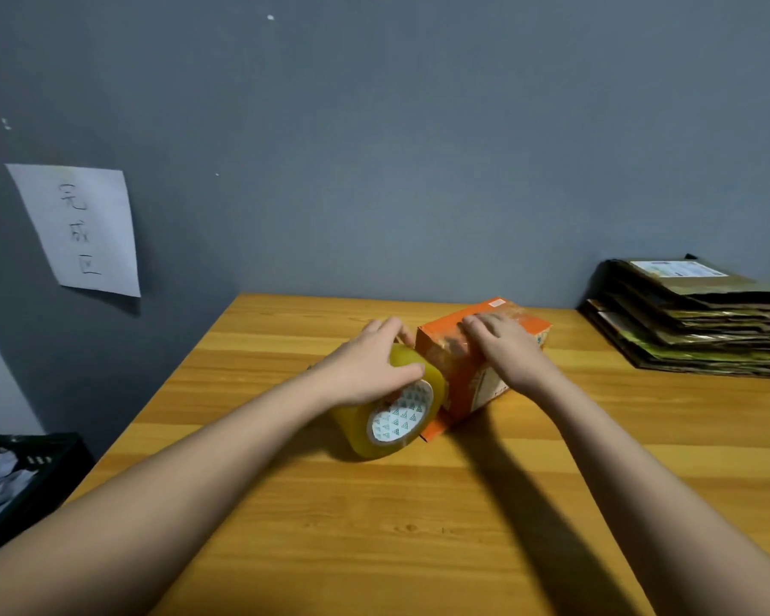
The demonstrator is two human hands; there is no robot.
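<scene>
An orange cardboard box (463,380) lies on the wooden table (419,504) a little beyond its middle, with shiny tape across its top. My right hand (503,344) lies flat on the box's top, fingers straight, pressing the tape down. A wide roll of yellowish clear tape (396,415) with a white patterned core sits against the box's near left end. My left hand (370,366) grips the roll from above, thumb curled over its near rim.
A stack of flattened cardboard boxes (694,322) lies at the table's far right. A black crate (23,477) with grey cloth stands low on the left beside the table. A handwritten paper sheet (81,229) hangs on the grey wall.
</scene>
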